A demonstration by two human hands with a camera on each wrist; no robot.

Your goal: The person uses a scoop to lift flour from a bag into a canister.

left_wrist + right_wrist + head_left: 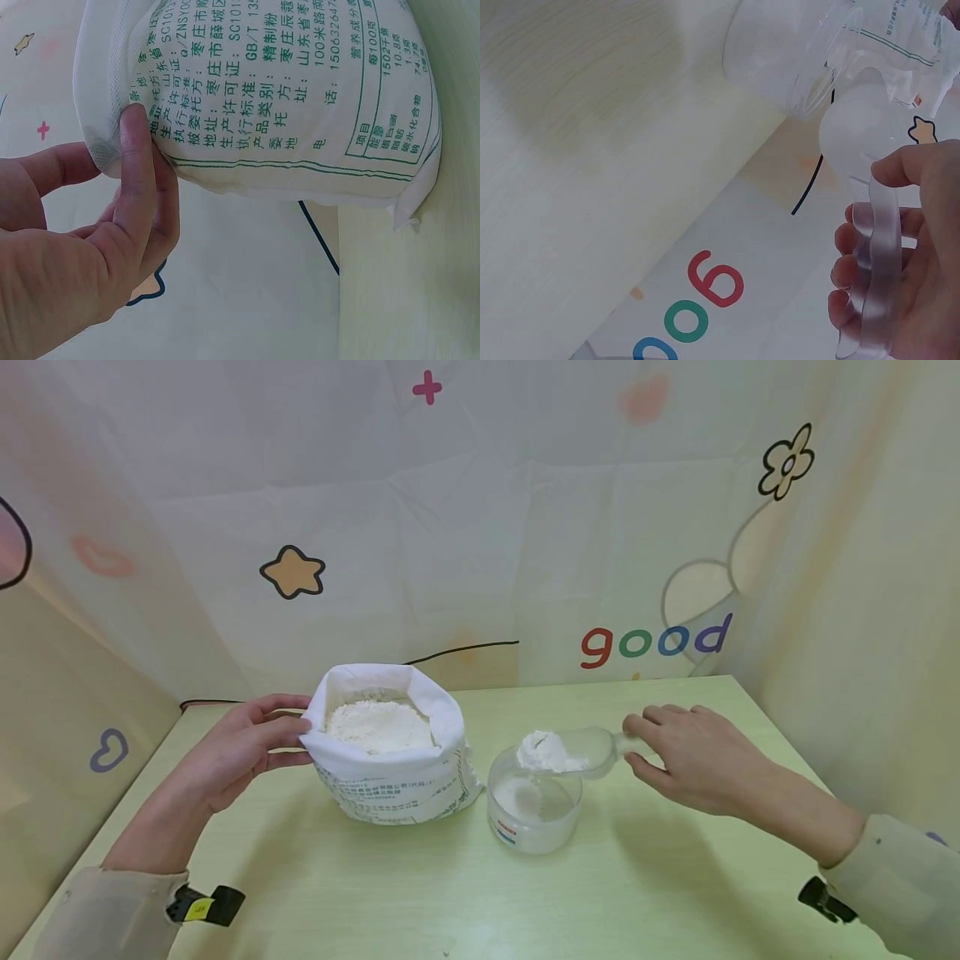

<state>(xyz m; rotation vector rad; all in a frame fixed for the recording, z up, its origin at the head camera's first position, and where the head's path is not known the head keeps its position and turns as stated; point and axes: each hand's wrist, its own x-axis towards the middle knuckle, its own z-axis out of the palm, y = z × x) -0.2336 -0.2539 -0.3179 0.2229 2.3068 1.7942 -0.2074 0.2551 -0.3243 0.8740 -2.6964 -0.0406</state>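
Note:
A white cloth flour bag (397, 789) with green print stands upright, its top rolled outward and white flour (378, 725) inside. My left hand (240, 743) pinches the bag's rim at its left side; the left wrist view shows the thumb and fingers on either side of the folded edge (94, 82). My right hand (701, 760) grips the handle of a clear plastic scoop (877, 262). A heap of flour (543, 752) sits in the scoop's front, over the mouth of a clear round jar (534, 831). Some white flour shows inside the jar.
Both containers stand close together on a pale wooden table (360, 893). Behind it hangs a printed curtain (465, 527) with a star, flower and coloured letters, and more curtain hangs at both sides. Black straps (206, 906) sit at the sleeve cuffs.

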